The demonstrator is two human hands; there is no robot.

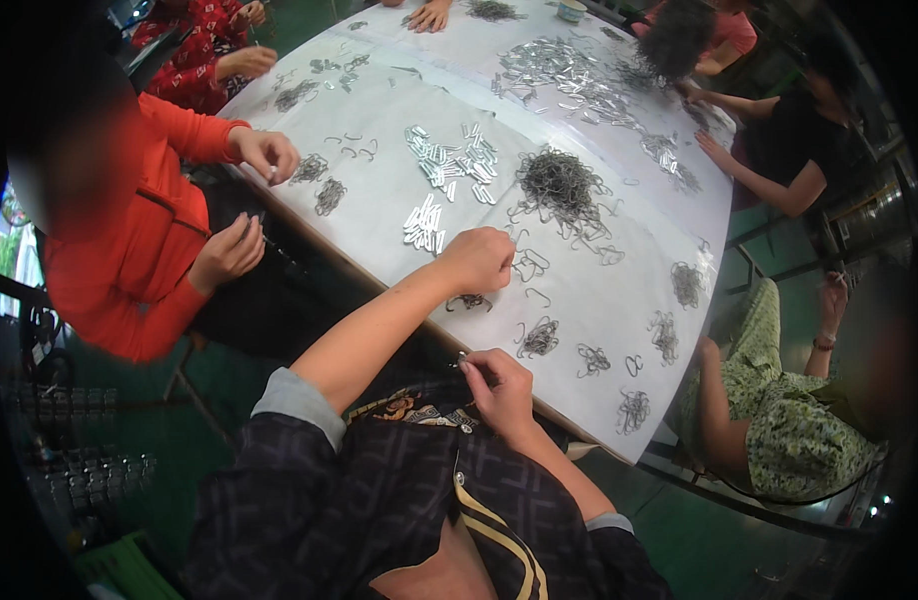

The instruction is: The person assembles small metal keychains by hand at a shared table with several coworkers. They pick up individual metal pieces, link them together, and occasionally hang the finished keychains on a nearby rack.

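My left hand is over the near part of the table, fingers curled closed; what they hold, if anything, is hidden. Beside it lie loose bent wire hooks, and a small cluster of dark wire pieces sits just below it. My right hand is at the table's near edge, thumb and fingers pinching a small metal piece whose kind is unclear. Beyond my left hand are shiny flat metal pieces, and more of them farther off. A large heap of dark wire hooks lies ahead to the right.
Small hook piles dot the white-covered table. A person in a red jacket works at my left, another in black across at right. Someone in green patterned clothes sits at right. A cup stands far off.
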